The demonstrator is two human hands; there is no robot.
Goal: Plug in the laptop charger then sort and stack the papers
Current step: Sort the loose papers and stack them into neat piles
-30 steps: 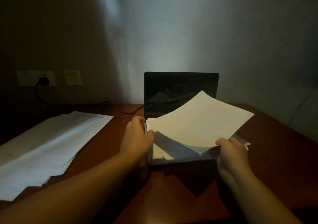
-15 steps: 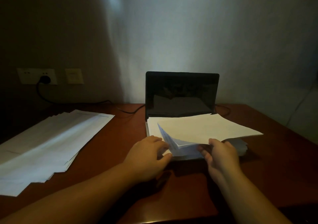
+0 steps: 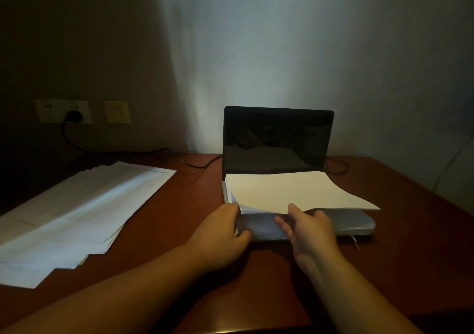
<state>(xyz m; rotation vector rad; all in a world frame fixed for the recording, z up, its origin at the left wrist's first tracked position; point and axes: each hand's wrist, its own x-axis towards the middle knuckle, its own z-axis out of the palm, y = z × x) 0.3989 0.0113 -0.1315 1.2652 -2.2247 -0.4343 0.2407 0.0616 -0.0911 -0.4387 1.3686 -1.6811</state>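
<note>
Left hand (image 3: 220, 233), right hand (image 3: 311, 228) — fingers curled

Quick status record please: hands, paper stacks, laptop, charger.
left hand: grips near-left corner of laptop stack
right hand: thumb on top sheet's near edge, fingers under
laptop stack: on keyboard, top sheets lifted at front
left pile: fanned on desk, untouched
laptop: open, screen dark
charger plug: in wall socket
</note>
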